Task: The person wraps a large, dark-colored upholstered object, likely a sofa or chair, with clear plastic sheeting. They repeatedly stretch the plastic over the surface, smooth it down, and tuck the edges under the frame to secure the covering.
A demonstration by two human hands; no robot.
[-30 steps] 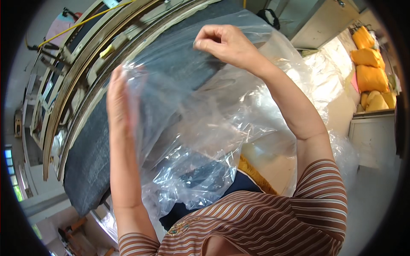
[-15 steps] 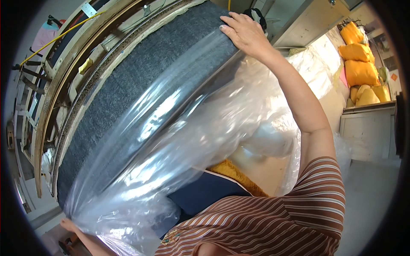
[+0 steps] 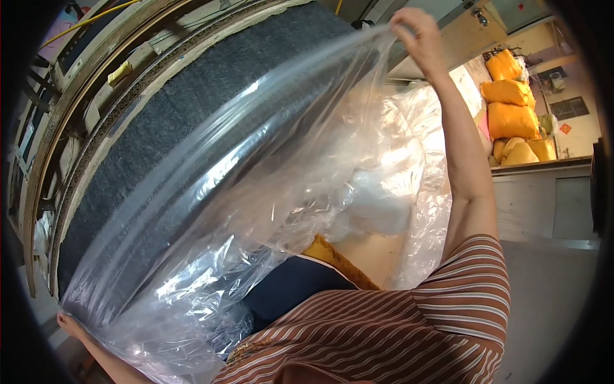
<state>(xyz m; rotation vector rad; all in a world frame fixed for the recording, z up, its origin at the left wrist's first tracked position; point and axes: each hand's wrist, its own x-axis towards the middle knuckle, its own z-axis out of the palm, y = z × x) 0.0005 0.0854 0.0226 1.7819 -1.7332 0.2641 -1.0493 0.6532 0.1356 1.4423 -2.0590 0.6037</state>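
In this workroom, a person in a brown top with white stripes point(image 3: 364, 326) leans over a smooth navy-blue cloth point(image 3: 297, 285) and a fuzzy mustard-yellow piece point(image 3: 339, 259). The left hand point(image 3: 70, 325), low at one end, keeps its grip closed on a clear, glossy plastic sheet point(image 3: 214, 182); the right hand point(image 3: 420, 43), raised at the other, pinches its upper corner. The sheet slants along the near side of a dark grey, felt-like tabletop point(image 3: 153, 137). Farther off, plump orange bundles point(image 3: 510, 120) stand piled.

Orange bundles point(image 3: 513, 120) piled far right, pale cabinet point(image 3: 523, 203) nearer right, red diamond point(image 3: 565, 128) on far wall; yellow tube point(image 3: 89, 24) far left
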